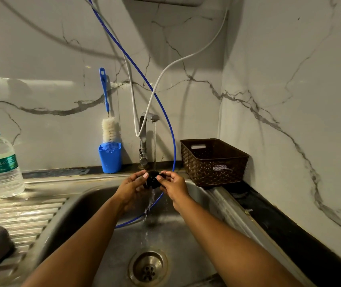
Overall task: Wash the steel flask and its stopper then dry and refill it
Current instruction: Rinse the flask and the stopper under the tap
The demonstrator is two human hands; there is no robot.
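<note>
Marble walls back the sink (pixel 186 230). Under the tap (pixel 148 123), left hand (pixel 133 186) and right hand (pixel 172 184) both pinch the small black stopper (pixel 153 179): light, rigid, wet and probably slippery, best gripped at its rim.

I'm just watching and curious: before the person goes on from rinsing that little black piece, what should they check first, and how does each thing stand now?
1. Water running from the tap: ok, a stream falls onto the stopper.
2. Stopper held securely: ok, the left hand and right hand both pinch it over the sink.
3. Stopper fully clean: cannot tell, the fingers cover its sides.
4. Bottle brush within reach: ok, it stands in the blue cup left of the tap.
5. Refill water ready: ok, the plastic bottle stands capped on the drainboard.
6. Drain clear: ok, no water pooling.
</note>
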